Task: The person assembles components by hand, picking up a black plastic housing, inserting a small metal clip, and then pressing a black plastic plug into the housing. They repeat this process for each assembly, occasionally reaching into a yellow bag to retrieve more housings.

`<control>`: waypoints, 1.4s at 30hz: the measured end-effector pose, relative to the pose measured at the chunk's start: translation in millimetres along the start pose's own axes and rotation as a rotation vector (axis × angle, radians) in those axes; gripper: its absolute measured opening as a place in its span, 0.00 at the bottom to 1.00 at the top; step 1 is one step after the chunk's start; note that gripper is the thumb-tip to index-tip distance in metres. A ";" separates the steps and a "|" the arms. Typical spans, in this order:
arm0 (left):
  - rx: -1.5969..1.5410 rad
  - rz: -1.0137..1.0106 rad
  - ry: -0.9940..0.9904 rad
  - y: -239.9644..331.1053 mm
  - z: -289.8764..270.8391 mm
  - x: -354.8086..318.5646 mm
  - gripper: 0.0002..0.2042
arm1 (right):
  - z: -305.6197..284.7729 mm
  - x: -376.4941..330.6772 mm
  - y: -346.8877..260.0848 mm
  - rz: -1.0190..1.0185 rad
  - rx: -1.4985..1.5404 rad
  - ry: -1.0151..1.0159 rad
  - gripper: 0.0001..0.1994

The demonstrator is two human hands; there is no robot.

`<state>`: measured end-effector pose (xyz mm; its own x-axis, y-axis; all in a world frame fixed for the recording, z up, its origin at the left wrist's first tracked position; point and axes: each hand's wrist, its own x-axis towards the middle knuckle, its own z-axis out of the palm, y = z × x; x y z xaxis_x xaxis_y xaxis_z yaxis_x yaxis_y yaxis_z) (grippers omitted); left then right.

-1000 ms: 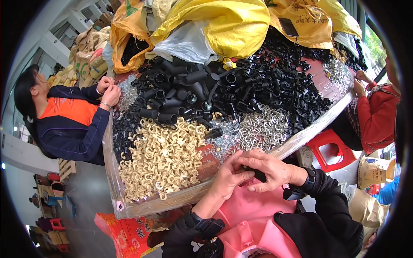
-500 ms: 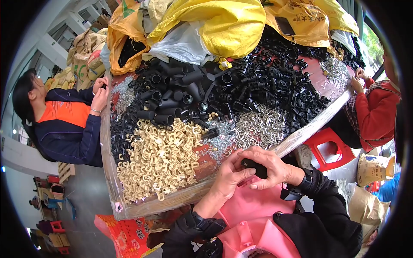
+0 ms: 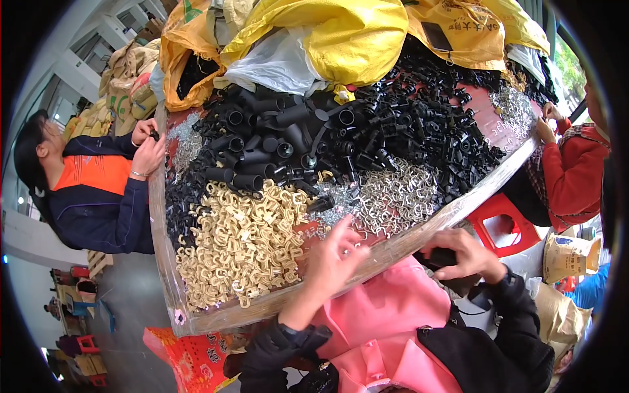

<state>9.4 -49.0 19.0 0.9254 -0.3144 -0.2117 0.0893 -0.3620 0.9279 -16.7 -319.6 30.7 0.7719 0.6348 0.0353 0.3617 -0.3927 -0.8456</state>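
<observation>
My left hand (image 3: 334,259) is over the table's near edge, close to a small heap of tiny silvery screws (image 3: 337,196). Its fingers are apart and slightly blurred; a tiny shiny spot shows by them, too small to name. Off to the right, beyond the wooden rim, my right hand (image 3: 468,254) has its fingers curled round a black plastic part (image 3: 441,258), partly hidden by them. Left of the screws lies a pile of cream U-shaped pieces (image 3: 242,245). Silver U-shaped metal hooks (image 3: 396,196) are heaped to their right.
Black tubes and fittings (image 3: 295,124) cover the table's middle, with yellow sacks (image 3: 354,39) behind them. A co-worker in orange and navy (image 3: 98,177) handles a small black part at left; another in red (image 3: 573,173) sits at right. A red stool (image 3: 504,226) stands near my right arm.
My hands have parted. The left moved left and up toward the screws with its fingers spreading, while the right went to the right, carrying the black plastic part.
</observation>
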 end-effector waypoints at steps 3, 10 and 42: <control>0.459 0.242 0.256 -11.7 -21.9 34.9 0.23 | -11.3 -38.1 -0.4 -0.028 -0.590 -0.050 0.20; 1.050 0.513 0.275 -24.1 -33.8 75.1 0.16 | 6.7 2.0 -3.0 0.067 -0.265 0.197 0.10; -0.954 -0.113 0.182 -50.0 -32.7 -52.6 0.11 | 87.4 148.3 -9.2 -0.095 -0.049 -0.232 0.02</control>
<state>-31.7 14.3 -6.2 0.9288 -0.1523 -0.3380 0.3670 0.5056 0.7808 48.7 -163.6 -2.8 0.5944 0.8040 -0.0150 0.4559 -0.3523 -0.8173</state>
